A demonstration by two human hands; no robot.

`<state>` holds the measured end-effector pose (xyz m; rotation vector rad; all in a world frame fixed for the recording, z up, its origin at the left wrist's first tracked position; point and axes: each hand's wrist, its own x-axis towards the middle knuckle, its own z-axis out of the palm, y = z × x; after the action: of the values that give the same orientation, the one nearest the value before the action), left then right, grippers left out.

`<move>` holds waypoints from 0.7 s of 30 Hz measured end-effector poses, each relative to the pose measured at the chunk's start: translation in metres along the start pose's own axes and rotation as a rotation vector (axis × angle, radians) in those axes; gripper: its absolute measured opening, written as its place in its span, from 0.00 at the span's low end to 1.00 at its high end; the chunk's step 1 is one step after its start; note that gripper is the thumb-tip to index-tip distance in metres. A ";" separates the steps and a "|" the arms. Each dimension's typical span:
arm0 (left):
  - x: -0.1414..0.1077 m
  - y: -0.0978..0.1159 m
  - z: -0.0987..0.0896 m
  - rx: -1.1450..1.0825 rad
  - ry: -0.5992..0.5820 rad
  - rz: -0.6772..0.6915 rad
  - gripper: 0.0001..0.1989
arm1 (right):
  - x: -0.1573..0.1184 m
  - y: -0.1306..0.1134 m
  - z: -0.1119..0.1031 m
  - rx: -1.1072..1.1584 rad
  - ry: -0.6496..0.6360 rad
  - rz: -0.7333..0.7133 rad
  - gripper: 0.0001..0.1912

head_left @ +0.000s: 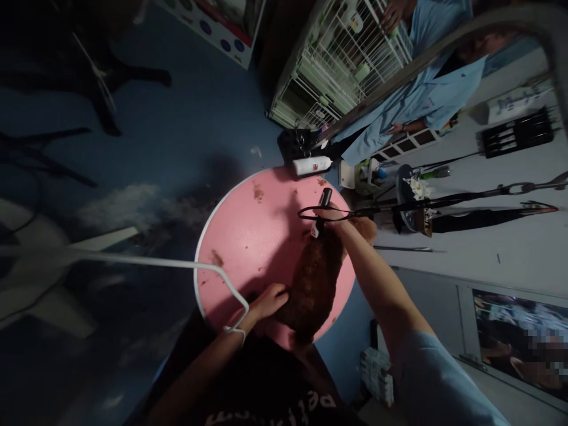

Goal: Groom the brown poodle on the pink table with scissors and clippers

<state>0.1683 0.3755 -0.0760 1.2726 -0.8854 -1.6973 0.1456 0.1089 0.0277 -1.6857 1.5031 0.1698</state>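
Note:
A brown curly-coated dog point(314, 278) stands on a round pink grooming table point(239, 225). My right hand point(331, 214) is closed around a black and white hair clipper point(325, 198), its pale end low against the dog's fur at the far end of the body. My left hand point(271, 299) is pressed to the dog's near left side with its fingers closed; the exact part it grips is hidden. A black grooming loop point(306, 211) hangs across my right hand in the view. Tufts of cut brown fur point(258, 192) lie on the tabletop.
A white bottle point(313, 165) rests at the table's far rim. A white bent metal arm point(168, 261) reaches over the left edge near my left wrist. Beyond stand a wire cage point(337, 65) and a mirror point(426, 41) reflecting blue clothing. A door point(435, 302) is at right.

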 end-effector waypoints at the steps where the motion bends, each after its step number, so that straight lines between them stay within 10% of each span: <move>1: -0.001 0.001 -0.001 0.000 0.008 -0.004 0.09 | 0.000 0.000 0.005 -0.031 -0.024 0.022 0.09; 15: -0.011 -0.002 -0.003 -0.096 0.074 -0.064 0.09 | -0.009 -0.008 0.056 -0.386 -0.432 0.107 0.08; 21: -0.008 0.001 -0.005 -0.190 0.022 -0.043 0.13 | -0.011 -0.013 0.029 -0.307 -0.183 0.043 0.07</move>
<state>0.1748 0.3819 -0.0733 1.1870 -0.6714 -1.7527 0.1663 0.1356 0.0224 -1.8204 1.4297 0.5883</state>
